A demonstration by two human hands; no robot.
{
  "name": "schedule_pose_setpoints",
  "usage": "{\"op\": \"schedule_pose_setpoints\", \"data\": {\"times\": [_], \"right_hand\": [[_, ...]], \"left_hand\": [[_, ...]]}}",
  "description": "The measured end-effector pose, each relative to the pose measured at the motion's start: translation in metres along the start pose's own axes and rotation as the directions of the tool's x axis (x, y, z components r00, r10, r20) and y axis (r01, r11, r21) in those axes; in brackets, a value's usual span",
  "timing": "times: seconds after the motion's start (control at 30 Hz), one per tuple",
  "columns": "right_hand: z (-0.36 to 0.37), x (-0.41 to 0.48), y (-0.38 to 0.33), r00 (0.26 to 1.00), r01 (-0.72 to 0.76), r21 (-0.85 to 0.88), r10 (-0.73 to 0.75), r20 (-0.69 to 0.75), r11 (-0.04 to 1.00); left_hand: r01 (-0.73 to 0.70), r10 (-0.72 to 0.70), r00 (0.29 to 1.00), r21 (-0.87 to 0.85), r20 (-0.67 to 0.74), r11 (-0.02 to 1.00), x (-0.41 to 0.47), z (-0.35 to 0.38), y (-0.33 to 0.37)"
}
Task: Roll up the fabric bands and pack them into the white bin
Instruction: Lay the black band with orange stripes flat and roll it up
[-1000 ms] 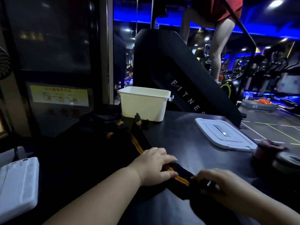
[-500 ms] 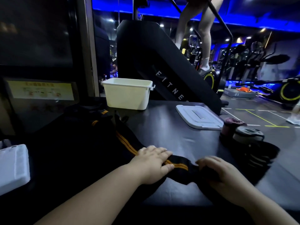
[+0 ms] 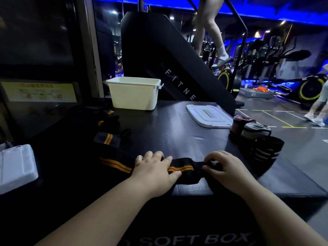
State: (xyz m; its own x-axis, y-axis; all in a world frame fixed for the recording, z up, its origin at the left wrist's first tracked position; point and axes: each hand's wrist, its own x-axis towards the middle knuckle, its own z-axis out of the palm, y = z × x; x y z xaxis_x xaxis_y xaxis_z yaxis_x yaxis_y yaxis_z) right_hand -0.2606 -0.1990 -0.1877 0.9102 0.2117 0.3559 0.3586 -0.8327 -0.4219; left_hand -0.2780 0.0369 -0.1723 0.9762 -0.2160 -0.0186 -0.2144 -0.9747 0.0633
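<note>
A black fabric band with two orange stripes lies stretched across the lower middle of the frame, on the front edge of a black padded box top. The left hand lies flat on the band, palm down with fingers spread, pressing it to the surface. The right hand, just to the right, has its fingers curled and pinched together on the band's dark end, where the fabric bunches. At the left of centre, more black bands with orange stripes lie loose in a dark heap. The empty-looking white plastic bin stands upright at the far edge of the box top, upper centre, well apart from both hands. Its flat white lid lies to the right of it, and just beyond the lid three rolled bands stand side by side near the right edge. A white ridged plastic piece sits at the far left.
</note>
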Motion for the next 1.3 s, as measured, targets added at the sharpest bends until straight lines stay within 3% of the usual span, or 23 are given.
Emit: {"op": "schedule_pose_setpoints", "data": {"times": [0.1,0.27,0.4,0.63,0.77,1.13,1.3], "right_hand": [[0.0,-0.002,-0.002,0.995,-0.065,0.016,0.066,-0.071,0.998],[0.005,0.0,-0.002,0.993,-0.105,-0.096,0.1,-0.056,0.99],[0.003,0.003,-0.005,0.989,-0.146,-0.173,0.15,0.01,0.974],[-0.001,0.008,-0.009,0.972,-0.165,-0.258,0.201,0.12,0.952],[0.001,0.006,-0.009,0.977,-0.151,-0.31,0.189,0.094,0.938],[-0.011,-0.005,0.002,0.951,-0.303,-0.316,0.308,-0.036,0.899],[-0.013,-0.006,0.002,0.94,-0.326,-0.35,0.341,-0.021,0.878]], "left_hand": [[-0.012,0.011,0.999,-0.03,-0.049,0.999,0.001,-0.003,0.006],[-0.219,0.195,0.972,-0.216,-0.13,0.951,0.018,-0.005,0.034],[-0.21,0.207,0.978,-0.143,-0.037,0.967,0.025,0.012,0.039],[-0.212,0.207,0.977,-0.117,-0.053,0.97,0.027,0.019,0.038],[-0.214,0.21,0.977,-0.116,-0.049,0.97,0.026,0.021,0.038],[-0.228,0.224,0.974,-0.114,-0.039,0.967,0.029,0.022,0.036],[-0.233,0.231,0.972,-0.106,-0.035,0.967,0.028,0.022,0.036]]}}
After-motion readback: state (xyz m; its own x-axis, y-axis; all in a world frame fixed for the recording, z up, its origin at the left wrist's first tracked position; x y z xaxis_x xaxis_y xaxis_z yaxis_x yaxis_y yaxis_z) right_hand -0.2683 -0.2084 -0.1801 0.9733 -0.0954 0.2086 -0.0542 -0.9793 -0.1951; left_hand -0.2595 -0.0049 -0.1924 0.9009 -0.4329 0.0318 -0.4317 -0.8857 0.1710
